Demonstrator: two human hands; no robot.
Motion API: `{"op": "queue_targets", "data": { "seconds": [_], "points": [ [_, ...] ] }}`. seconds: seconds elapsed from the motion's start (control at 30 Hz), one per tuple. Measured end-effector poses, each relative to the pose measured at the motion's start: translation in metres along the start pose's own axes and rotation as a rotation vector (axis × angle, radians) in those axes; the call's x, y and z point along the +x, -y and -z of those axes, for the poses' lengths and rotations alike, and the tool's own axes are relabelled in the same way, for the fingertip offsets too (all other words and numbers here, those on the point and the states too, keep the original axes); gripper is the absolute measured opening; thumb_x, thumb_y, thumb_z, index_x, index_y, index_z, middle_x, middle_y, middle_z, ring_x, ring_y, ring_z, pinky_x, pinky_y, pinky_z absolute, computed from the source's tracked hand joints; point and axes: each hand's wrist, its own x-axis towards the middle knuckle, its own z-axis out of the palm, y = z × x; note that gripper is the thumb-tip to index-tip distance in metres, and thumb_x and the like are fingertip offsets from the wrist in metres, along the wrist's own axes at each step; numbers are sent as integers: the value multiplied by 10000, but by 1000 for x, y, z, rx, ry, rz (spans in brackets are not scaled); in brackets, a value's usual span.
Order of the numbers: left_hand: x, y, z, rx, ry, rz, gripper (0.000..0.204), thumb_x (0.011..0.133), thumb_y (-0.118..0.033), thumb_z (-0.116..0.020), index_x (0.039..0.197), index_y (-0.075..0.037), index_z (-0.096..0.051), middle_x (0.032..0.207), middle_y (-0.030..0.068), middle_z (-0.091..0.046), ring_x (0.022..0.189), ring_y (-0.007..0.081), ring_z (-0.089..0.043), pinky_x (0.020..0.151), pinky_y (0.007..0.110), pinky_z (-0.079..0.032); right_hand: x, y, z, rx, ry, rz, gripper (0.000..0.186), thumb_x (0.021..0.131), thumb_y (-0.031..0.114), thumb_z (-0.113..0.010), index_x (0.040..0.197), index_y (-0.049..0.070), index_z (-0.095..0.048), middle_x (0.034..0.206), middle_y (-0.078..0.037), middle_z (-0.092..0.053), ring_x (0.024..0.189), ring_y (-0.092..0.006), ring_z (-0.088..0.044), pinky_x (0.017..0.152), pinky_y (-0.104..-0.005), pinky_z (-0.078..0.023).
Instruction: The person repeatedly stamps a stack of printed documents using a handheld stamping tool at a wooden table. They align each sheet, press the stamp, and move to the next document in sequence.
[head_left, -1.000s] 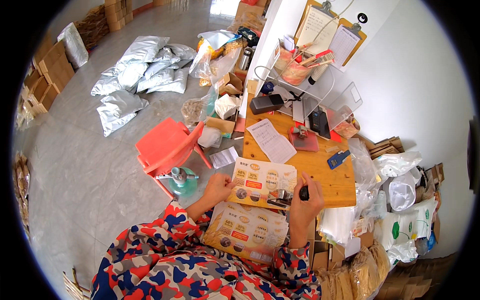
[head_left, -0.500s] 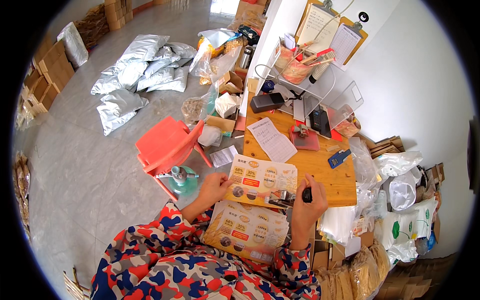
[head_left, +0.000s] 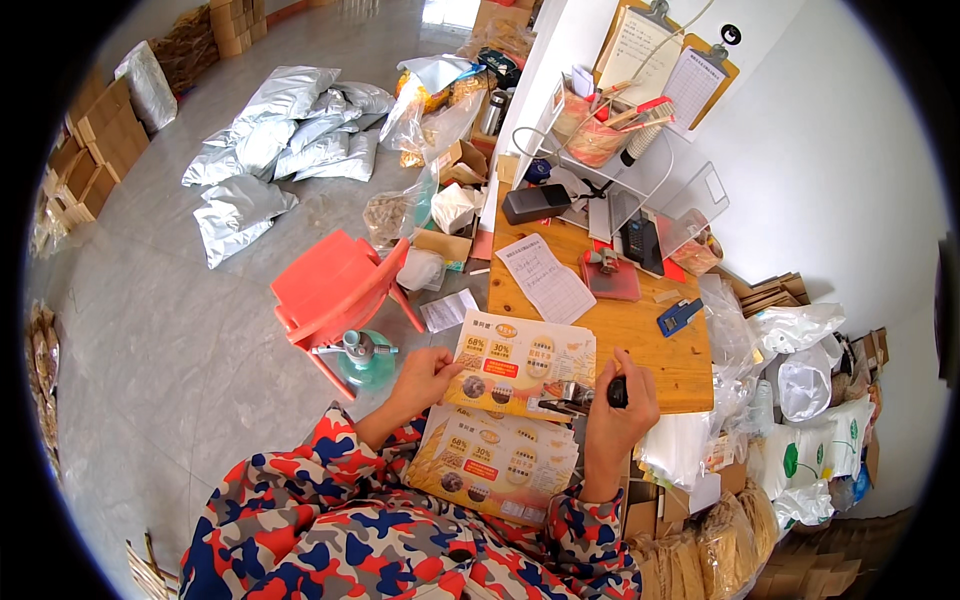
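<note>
A printed yellow-and-white sheet (head_left: 515, 360), apparently atop a pile, lies over the near edge of the wooden desk (head_left: 648, 340). My left hand (head_left: 425, 385) pinches its left edge. My right hand (head_left: 618, 420) is closed on a black-handled metal hand tool (head_left: 568, 395), whose body rests on the sheet's lower right corner. A second stack of similar printed sheets (head_left: 485, 465) lies on my lap below. Farther back on the desk are a handwritten paper (head_left: 543, 280), a red pad with a small metal item (head_left: 612, 282) and a blue tool (head_left: 678, 318).
A red plastic chair (head_left: 325, 280) stands left of the desk, beside a green sprayer (head_left: 365, 365). Silver bags (head_left: 265, 140) are piled on the floor. A wire rack (head_left: 610, 150) holds supplies at the back. Plastic bags (head_left: 805, 390) and cardboard crowd the right side.
My right hand has moved a little to the right with the black handle. My left hand and the top sheet have shifted slightly leftward.
</note>
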Motion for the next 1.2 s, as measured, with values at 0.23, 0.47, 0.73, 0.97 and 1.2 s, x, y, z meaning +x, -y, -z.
{"op": "queue_targets", "data": {
  "seconds": [0.23, 0.47, 0.73, 0.97, 1.2],
  "points": [
    [0, 3, 2, -31, 34, 26, 218, 949, -104, -616, 784, 30, -568, 570, 53, -605, 406, 87, -541, 360, 253, -385, -1, 2, 0, -10, 5, -9, 201, 844, -51, -665, 1038, -3, -693, 768, -120, -585, 664, -241, -572, 589, -346, -456],
    [0, 6, 2, -50, 44, 37, 205, 938, -122, -624, 812, 37, -598, 604, 70, -628, 415, 99, -544, 364, 270, -394, -1, 4, 0, -10, 3, -2, 190, 852, -53, -661, 1036, -14, -688, 758, -115, -569, 655, -206, -556, 588, -318, -444],
    [-16, 1, 3, -46, 122, 28, 193, 940, -113, -619, 817, 30, -575, 574, 59, -602, 425, 103, -556, 366, 273, -388, -2, 3, 1, -10, 12, -8, 200, 841, -52, -667, 1031, 2, -695, 760, -120, -577, 662, -244, -569, 589, -344, -453],
    [-80, 34, 0, 156, 328, 120, 164, 926, -110, -607, 978, 45, -590, 664, 102, -651, 513, 147, -613, 479, 287, -472, 4, -7, -17, 10, 55, 13, 220, 812, -55, -679, 1019, 17, -699, 776, -128, -598, 681, -290, -587, 612, -379, -456],
    [-93, 68, 0, 441, 457, 22, 405, 867, -301, -664, 1096, 26, -595, 793, 172, -686, 729, 326, -678, 652, 420, -522, 18, -26, -77, -13, 77, 116, 205, 820, 10, -689, 1020, 56, -696, 800, -99, -602, 718, -304, -578, 645, -405, -453]
  ]
}}
